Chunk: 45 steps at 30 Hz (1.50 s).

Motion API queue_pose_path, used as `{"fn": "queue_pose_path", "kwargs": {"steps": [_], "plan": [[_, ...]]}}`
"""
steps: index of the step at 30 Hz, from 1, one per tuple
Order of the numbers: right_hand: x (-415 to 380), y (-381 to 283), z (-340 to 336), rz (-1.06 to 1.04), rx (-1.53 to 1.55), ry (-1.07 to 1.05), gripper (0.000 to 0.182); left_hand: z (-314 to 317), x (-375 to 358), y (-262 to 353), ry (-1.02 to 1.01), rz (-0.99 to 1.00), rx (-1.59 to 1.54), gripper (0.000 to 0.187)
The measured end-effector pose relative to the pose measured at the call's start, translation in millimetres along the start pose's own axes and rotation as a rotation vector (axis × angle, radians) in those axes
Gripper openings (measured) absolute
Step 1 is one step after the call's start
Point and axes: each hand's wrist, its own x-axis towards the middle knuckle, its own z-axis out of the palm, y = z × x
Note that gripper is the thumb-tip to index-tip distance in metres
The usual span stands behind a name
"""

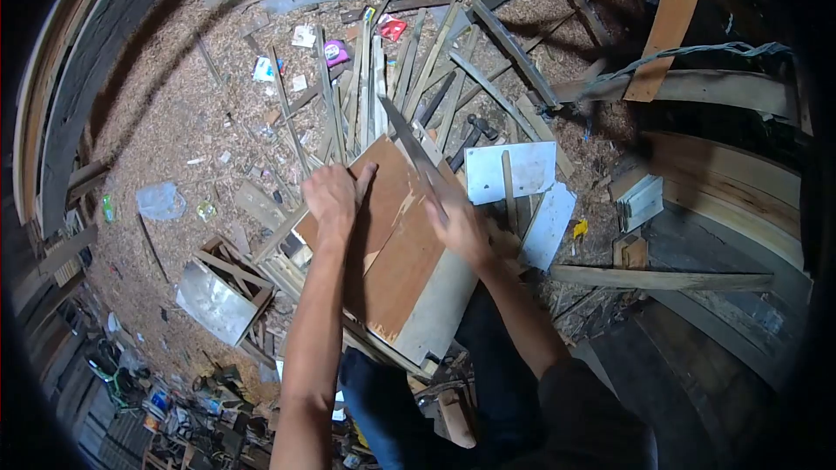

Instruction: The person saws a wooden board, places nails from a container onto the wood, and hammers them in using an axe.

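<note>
A wooden panel (396, 270) with a brown, partly torn face lies tilted in front of me, above my knees. My left hand (331, 196) is closed over its upper left edge, with the thumb lying towards the brown face. My right hand (459, 228) is wrapped round the near end of a hand saw (406, 137). The long grey blade points up and away from me and passes over the panel's right side. Its teeth are too small to make out, and the handle is hidden in my fingers.
Several thin wood strips (355, 109) fan out beyond the panel. A hammer (475, 132) lies near white boards (514, 170). A wooden frame with a pale panel (216, 300) stands at left. Timber beams (662, 278) run along the right. Shavings and scraps cover the ground.
</note>
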Motion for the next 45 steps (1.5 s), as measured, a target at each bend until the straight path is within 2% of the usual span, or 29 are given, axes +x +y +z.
{"fn": "queue_pose_path", "kwargs": {"steps": [1, 4, 6, 7, 10, 11, 15, 17, 18, 21, 23, 26, 28, 29, 30, 32, 35, 36, 37, 41, 44, 45], "plan": [[-19, -9, -14, -0.093, 0.036, 0.085, 0.025, -2, -2, -3, 0.012, -0.004, 0.014, 0.068], [-51, -22, -16, -0.035, 0.208, 0.171, 0.02, 3, -6, -7, 0.094, 0.001, 0.059, 0.068], [-13, -14, 12, -0.075, 0.043, 0.12, 0.027, 1, -6, -4, -0.011, 0.009, 0.018, 0.069], [19, -14, 18, 0.029, -0.086, -0.02, 0.031, -2, -2, -3, -0.053, 0.003, -0.004, 0.07], [47, -11, 22, 0.083, -0.042, 0.006, 0.036, -2, 3, -9, -0.046, 0.03, -0.064, 0.08], [27, -13, 12, -0.033, 0.062, 0.131, 0.034, -4, 0, -9, -0.062, 0.009, -0.004, 0.071], [-53, -12, -8, -0.23, 0.044, 0.288, 0.032, -4, -5, -6, -0.037, -0.032, 0.049, 0.071], [-48, -9, -5, -0.002, -0.071, -0.013, 0.025, -1, -5, 1, -0.084, 0.008, 0.043, 0.071], [-9, -18, -5, 0.235, -0.166, -0.35, 0.02, -4, 1, 1, -0.09, 0.012, 0.04, 0.071], [7, -6, 3, 0.119, -0.091, -0.144, 0.023, 2, 7, -1, -0.084, 0.022, -0.006, 0.077], [-44, 6, -4, -0.099, 0.046, 0.066, 0.025, 4, 5, -3, -0.105, 0.018, -0.01, 0.076], [-57, -8, -13, -0.248, 0.208, 0.283, 0.032, 7, 2, -4, -0.066, 0.005, -0.029, 0.076], [-38, -12, 2, -0.074, 0.088, 0.174, 0.039, 13, -2, 4, -0.04, 0.033, -0.039, 0.076], [2, -5, 19, 0.092, -0.07, -0.003, 0.043, 15, -5, 3, -0.027, 0.04, -0.047, 0.077], [40, -5, 32, 0.131, -0.112, -0.06, 0.043, 14, -4, -2, -0.004, 0.041, -0.049, 0.077], [31, -3, 31, 0.047, 0.015, 0.09, 0.044, 7, -2, -7, -0.077, 0.029, -0.054, 0.077], [-70, 6, 7, -0.055, 0.115, 0.146, 0.041, 0, 3, -6, -0.082, 0.026, -0.048, 0.077], [-75, 2, 5, -0.041, 0.115, 0.137, 0.039, 3, -1, -9, -0.076, 0.016, -0.034, 0.077], [-80, -2, 3, -0.026, 0.114, 0.129, 0.037, 8, -5, -9, 0.01, 0.041, -0.022, 0.076], [16, 2, 29, 0.05, -0.115, -0.002, 0.025, 16, -2, -3, -0.018, 0.059, -0.037, 0.075], [-15, -3, -6, 0.154, -0.043, -0.233, 0.026, 13, -4, -7, -0.039, 0.071, -0.037, 0.074], [-35, 2, -1, 0.036, 0.05, -0.067, 0.026, 12, -6, -10, -0.025, 0.054, -0.026, 0.074]]}}
